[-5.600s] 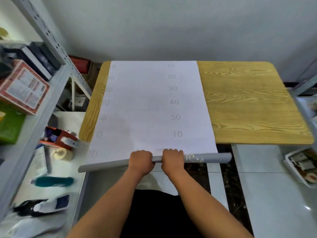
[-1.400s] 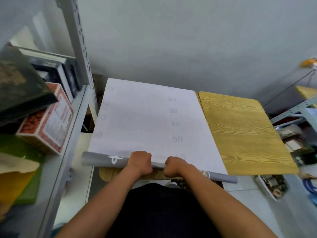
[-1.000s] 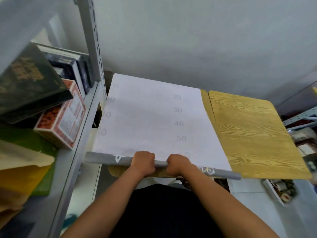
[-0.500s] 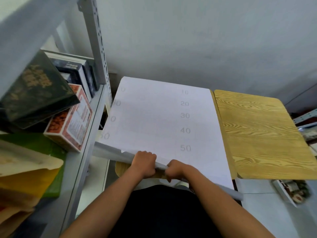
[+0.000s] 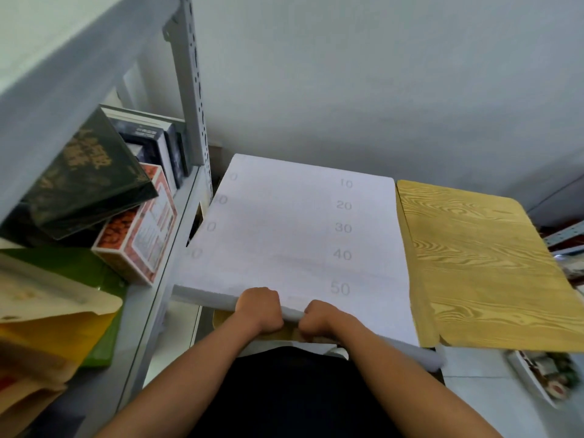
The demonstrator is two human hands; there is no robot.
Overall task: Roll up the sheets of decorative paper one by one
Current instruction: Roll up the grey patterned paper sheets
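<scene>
Two hands, left [image 5: 259, 308] and right [image 5: 319, 320], each grip closed around the rolled paper [image 5: 205, 297] (numbered side up) on the desk [image 5: 474, 263].

Person, head view. Both forearms bare from the lower frame edge up to the wrists; no sleeves visible. Left hand [image 5: 259, 308] and right hand [image 5: 319, 320] bare: no gloves, rings, watch or wristbands seen. Torso covered by a plain black garment [image 5: 294, 396], no print, logo or seams discernible. Garment edges blurred at the frame bottom.
</scene>
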